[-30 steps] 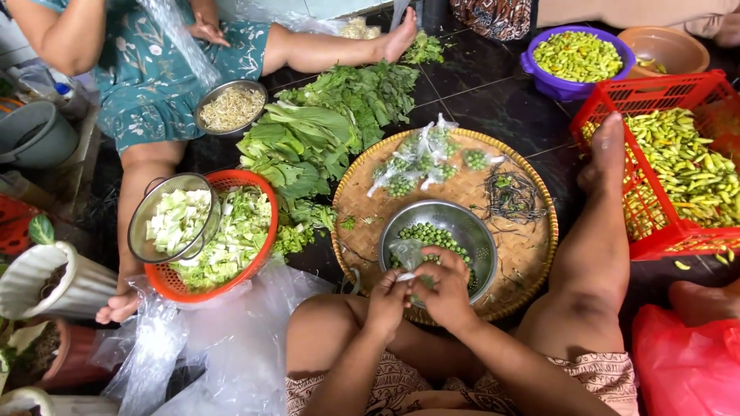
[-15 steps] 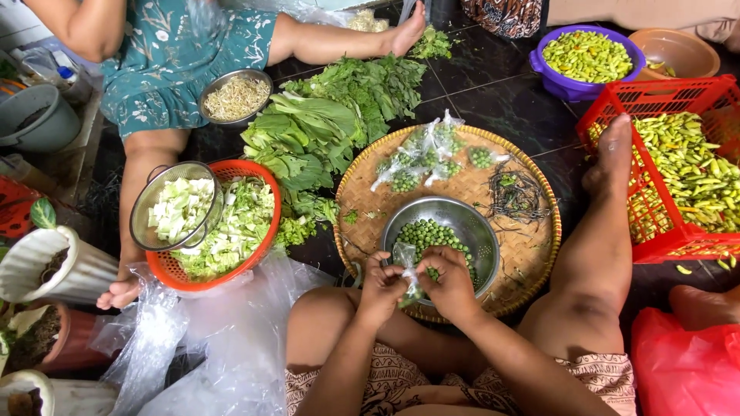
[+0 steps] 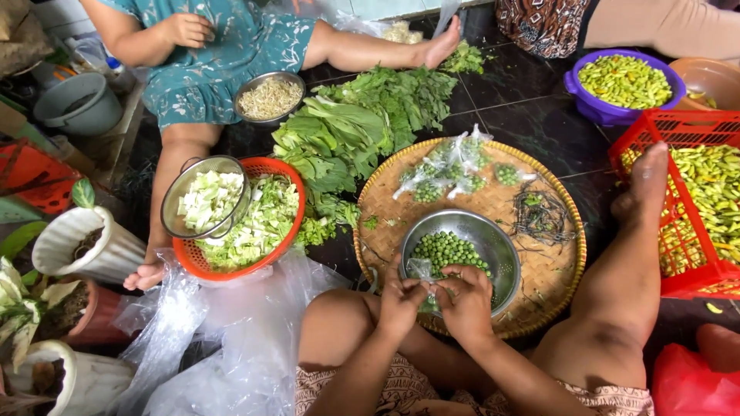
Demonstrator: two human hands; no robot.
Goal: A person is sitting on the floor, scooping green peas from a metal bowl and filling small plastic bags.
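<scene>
My left hand (image 3: 399,302) and my right hand (image 3: 467,300) meet over the near rim of a steel bowl (image 3: 497,245) of small round green peas (image 3: 447,251). Between their fingers they pinch a small clear plastic bag (image 3: 422,270). The bowl stands on a round woven bamboo tray (image 3: 555,270), which also carries several filled little bags of peas (image 3: 447,173) at its far side and a bundle of dark rubber bands (image 3: 539,216). My bare knees flank the tray.
A heap of leafy greens (image 3: 362,131) lies beyond the tray. Another person in a teal dress (image 3: 223,62) sits opposite. An orange basket (image 3: 285,239) and a colander (image 3: 204,202) hold chopped cabbage. At right stand a red crate of green chillies (image 3: 709,192) and a purple basket (image 3: 624,81). Plastic bags (image 3: 231,339) and plant pots (image 3: 85,246) lie at left.
The view has drifted a little. My hands stay together at the bowl's near rim, working the small bag. The other person's hand has risen to their chest.
</scene>
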